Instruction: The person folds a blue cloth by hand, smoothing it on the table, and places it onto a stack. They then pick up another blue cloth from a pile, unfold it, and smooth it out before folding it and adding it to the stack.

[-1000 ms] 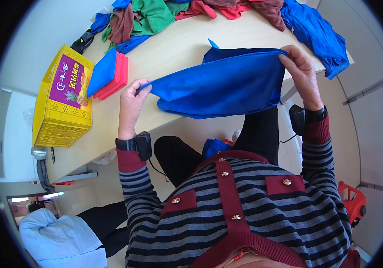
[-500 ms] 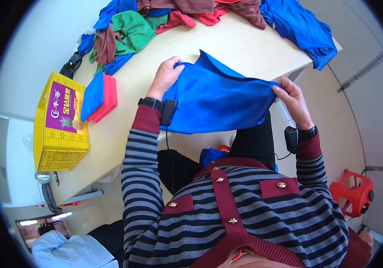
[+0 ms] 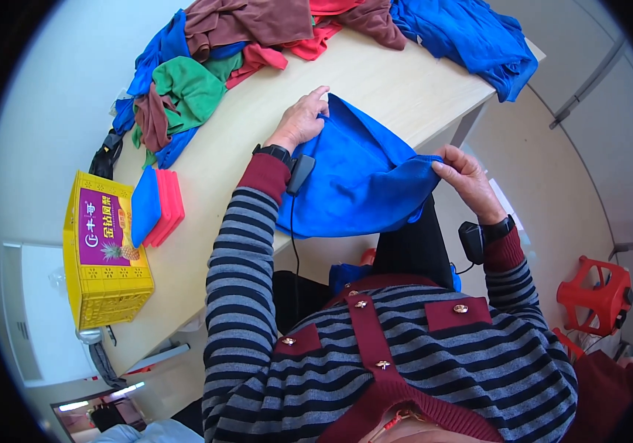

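Observation:
A blue cloth (image 3: pixel 364 184) hangs between my two hands over the near edge of the table (image 3: pixel 375 77), its lower part drooping above my lap. My left hand (image 3: pixel 300 122) grips its left side, with the index finger stretched up and the other fingers bent at the cloth. At the right corner, my right hand (image 3: pixel 470 183) pinches the edge between thumb and fingers. The far flap of the cloth is folded over into a point beside my left hand. Each wrist wears a black band with a small black device.
A yellow crate (image 3: pixel 113 295) stands at the table's left, with folded blue and red cloths (image 3: pixel 169 210) beside it. Loose green (image 3: pixel 192 96), brown (image 3: pixel 257 28) and blue cloths (image 3: pixel 471 46) are heaped along the far edge. A red stool (image 3: pixel 597 295) is on the floor at right.
My hands have come closer together, and the cloth, stretched wide before, now sags and creases between them. My left index finger has straightened. The whole view has shifted slightly.

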`<state>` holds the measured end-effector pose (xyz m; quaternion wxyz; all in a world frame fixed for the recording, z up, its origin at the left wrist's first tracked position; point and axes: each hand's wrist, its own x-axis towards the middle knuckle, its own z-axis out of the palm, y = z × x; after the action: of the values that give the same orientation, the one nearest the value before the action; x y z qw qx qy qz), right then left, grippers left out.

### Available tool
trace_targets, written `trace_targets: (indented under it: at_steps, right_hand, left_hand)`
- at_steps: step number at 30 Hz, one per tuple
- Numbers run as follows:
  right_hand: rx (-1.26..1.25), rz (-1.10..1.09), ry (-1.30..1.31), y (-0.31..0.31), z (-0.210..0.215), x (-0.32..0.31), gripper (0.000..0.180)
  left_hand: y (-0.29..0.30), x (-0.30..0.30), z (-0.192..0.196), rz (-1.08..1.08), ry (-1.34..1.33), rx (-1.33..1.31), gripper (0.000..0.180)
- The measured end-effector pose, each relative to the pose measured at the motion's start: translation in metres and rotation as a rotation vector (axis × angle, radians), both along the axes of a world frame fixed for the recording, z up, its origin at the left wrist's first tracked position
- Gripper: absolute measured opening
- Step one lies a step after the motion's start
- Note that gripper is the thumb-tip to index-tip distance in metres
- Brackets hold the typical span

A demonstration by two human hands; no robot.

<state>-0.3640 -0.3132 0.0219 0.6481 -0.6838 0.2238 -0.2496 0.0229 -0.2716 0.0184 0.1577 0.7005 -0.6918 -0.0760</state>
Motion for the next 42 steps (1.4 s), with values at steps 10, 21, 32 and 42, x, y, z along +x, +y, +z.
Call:
trace_targets:
  at_steps: [10, 21, 32, 42]
  right_hand:
    - [0.020, -0.032, 0.032, -0.002, -0.012, -0.009, 0.021]
    - [0.092, -0.089, -0.041, -0.004, -0.023, -0.023, 0.020]
    - [0.094, -0.158, -0.073, -0.003, -0.022, -0.040, 0.020]
    - [0.114, -0.160, -0.062, -0.002, -0.027, -0.048, 0.023]
  left_hand:
    - [-0.038, -0.041, 0.003, -0.133, -0.056, -0.042, 0.011]
    - [-0.068, -0.069, 0.007, 0.012, -0.119, -0.065, 0.011]
    - [-0.079, -0.067, -0.003, 0.129, -0.125, -0.080, 0.009]
    - [-0.093, -0.056, -0.005, -0.025, -0.071, 0.042, 0.010]
